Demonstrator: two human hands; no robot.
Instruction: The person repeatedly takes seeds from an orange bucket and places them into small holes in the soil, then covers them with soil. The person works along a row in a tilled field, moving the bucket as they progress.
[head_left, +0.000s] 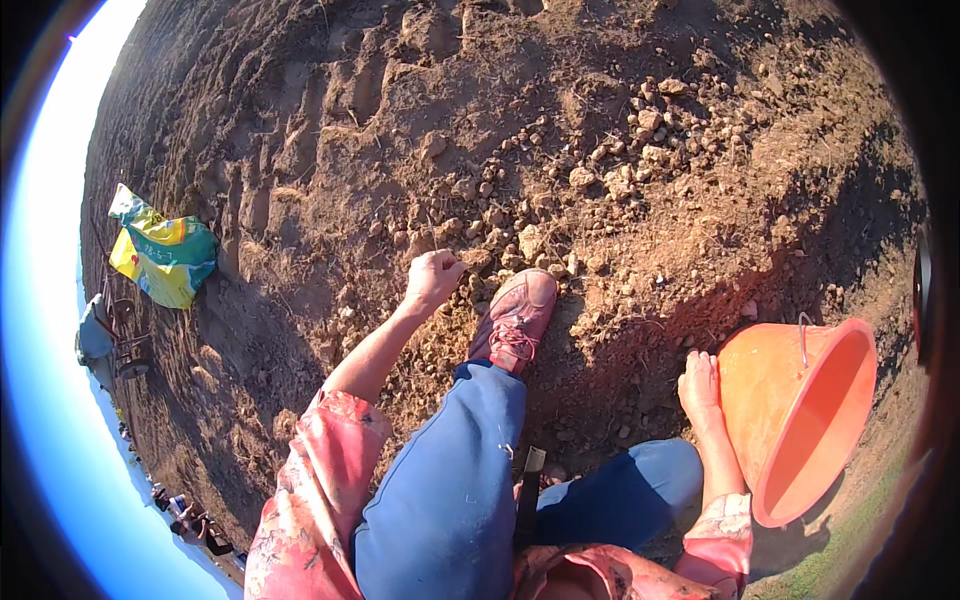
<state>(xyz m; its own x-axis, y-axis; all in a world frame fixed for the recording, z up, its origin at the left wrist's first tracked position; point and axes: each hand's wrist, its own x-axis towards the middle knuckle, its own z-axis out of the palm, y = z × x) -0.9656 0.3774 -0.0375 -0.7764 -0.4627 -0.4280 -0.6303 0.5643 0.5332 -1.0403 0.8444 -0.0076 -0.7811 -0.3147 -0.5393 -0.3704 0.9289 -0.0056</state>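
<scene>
My left hand hovers over or rests on loose, stony soil, just left of the toe of my reddish lace-up shoe. Its fingers are curled, and whether anything is between them is hidden. Beside the base of an orange plastic bucket is my right hand, its fingers bent and its forearm along the bucket's side. I cannot tell if it grips the bucket or only rests there. The bucket leans with its mouth towards the lower right; a thin wire handle lies against it, and no contents show inside.
Clods and stones cover the rough ground ahead. A yellow and green printed sack stands at the left, near a wheeled cart. People are at the far lower left. Grass shows at the lower right.
</scene>
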